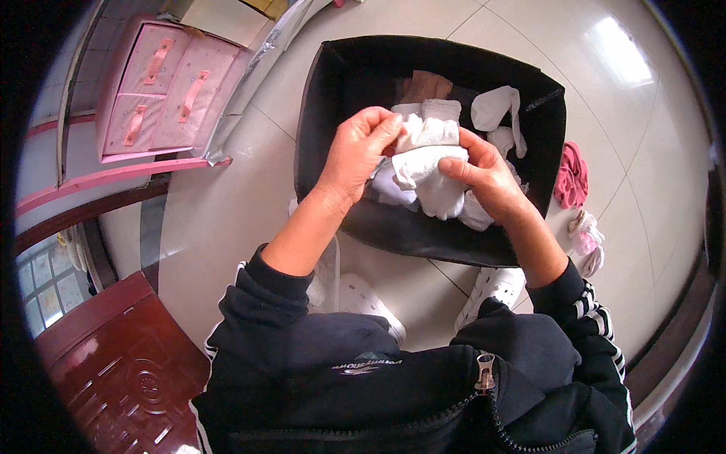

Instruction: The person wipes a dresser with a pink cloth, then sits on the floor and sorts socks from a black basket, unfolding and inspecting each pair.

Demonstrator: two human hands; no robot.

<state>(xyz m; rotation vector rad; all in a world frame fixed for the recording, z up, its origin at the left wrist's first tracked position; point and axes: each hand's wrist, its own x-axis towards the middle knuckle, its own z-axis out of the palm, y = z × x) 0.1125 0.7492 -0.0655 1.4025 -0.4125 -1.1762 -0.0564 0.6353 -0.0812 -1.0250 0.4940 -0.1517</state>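
Above a black fabric bin (385, 235) my two hands hold white socks (431, 162). The thumb and fingertips of my left hand (366, 147) pinch the upper left edge of the white cloth. My right hand (485, 170) grips its right side, thumb on top of a folded cuff. Inside the bin lie a brown sock (428, 85), a loose white sock (493, 108) against the right part and a pale lavender sock (394, 187) under my left hand. Several other pale socks are partly covered by my hands.
On the tiled floor right of the bin lie a dark pink cloth (572, 176) and small white-and-pink socks (587, 241). A pink drawer box (170, 96) stands at the upper left, a carved red-brown wooden piece (130, 369) at the lower left. White clogs (493, 289) are on my feet.
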